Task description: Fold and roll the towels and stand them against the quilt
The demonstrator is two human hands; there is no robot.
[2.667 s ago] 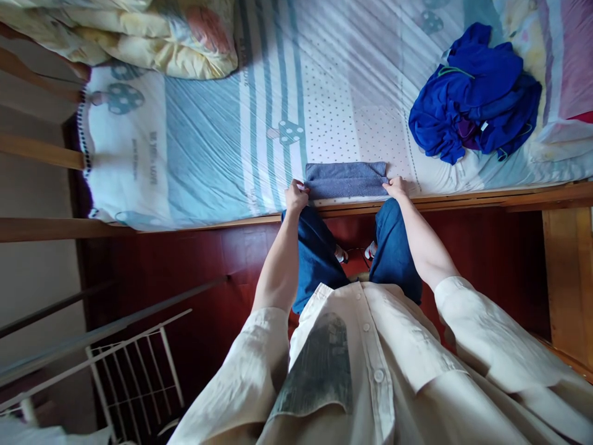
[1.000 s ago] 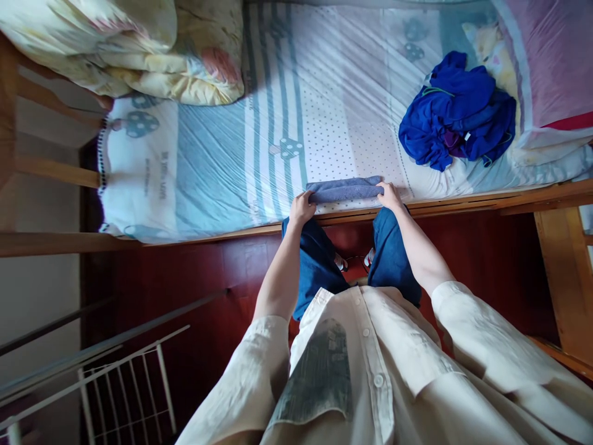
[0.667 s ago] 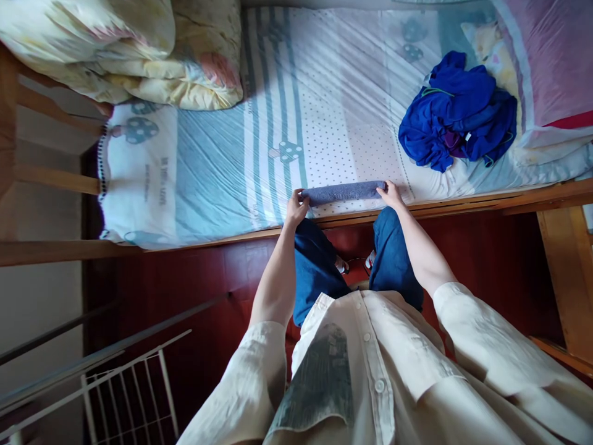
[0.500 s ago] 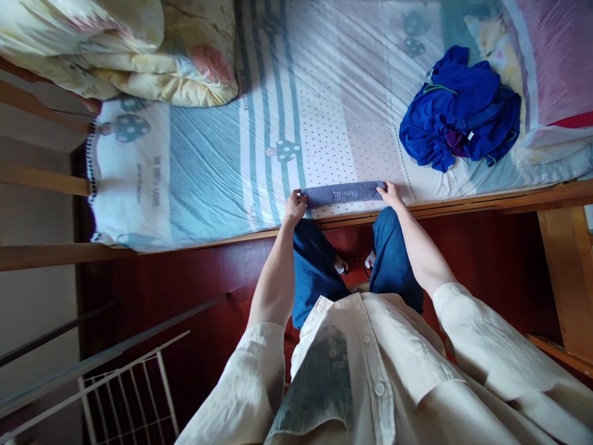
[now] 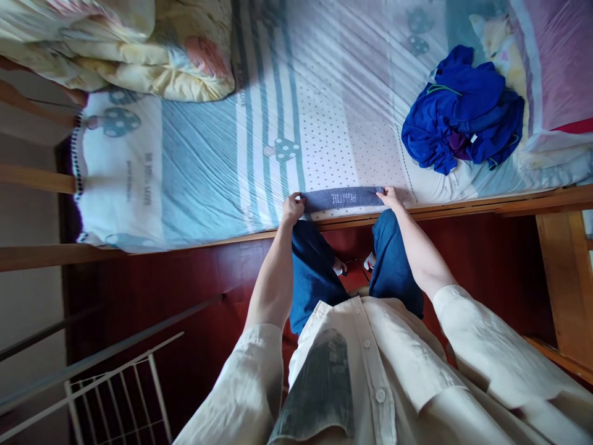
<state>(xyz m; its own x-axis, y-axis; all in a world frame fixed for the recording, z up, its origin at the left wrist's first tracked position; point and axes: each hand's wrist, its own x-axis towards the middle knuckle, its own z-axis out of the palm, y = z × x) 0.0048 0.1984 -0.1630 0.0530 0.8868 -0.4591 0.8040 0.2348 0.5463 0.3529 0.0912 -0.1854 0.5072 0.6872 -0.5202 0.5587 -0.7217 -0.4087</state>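
Observation:
A grey-blue towel (image 5: 343,199), folded into a long narrow strip with pale lettering on it, lies along the near edge of the bed. My left hand (image 5: 293,207) pinches its left end between thumb and fingers. At the opposite end, my right hand (image 5: 390,197) grips the corner the same way. Between my hands the strip stays stretched nearly straight, resting on or just above the dotted part of the bed sheet (image 5: 324,136); I cannot tell which.
A crumpled blue garment (image 5: 463,117) lies on the bed to the right, beside a pink pillow (image 5: 551,68). A yellow quilt (image 5: 185,62) is bunched at the upper left. The wooden bed rail (image 5: 454,211) runs in front of me, and a white wire rack (image 5: 118,395) stands at the lower left.
The towel hangs slightly lower in the picture and its lettering shows more clearly. Both hands keep their hold on its ends; the view has shifted a little.

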